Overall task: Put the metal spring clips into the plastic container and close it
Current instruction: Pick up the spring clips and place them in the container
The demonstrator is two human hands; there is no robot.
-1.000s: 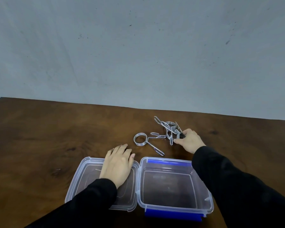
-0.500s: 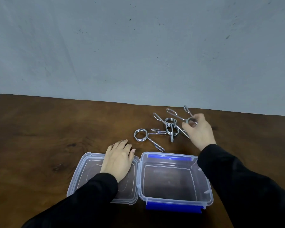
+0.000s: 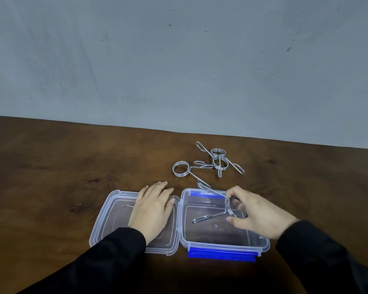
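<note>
Metal spring clip point(image 3: 212, 211) pinched by right hand point(image 3: 261, 215) fingers over container point(image 3: 223, 244); left hand point(image 3: 152, 209) flat, fingers together, on lid point(image 3: 106, 221)

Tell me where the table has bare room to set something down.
The table is bare left of the open lid and of the single clip, out to the left edge. Bare too right of the container and the clip pile. Crowded: the strip between container and clips, where the right hand holds a clip.
</note>
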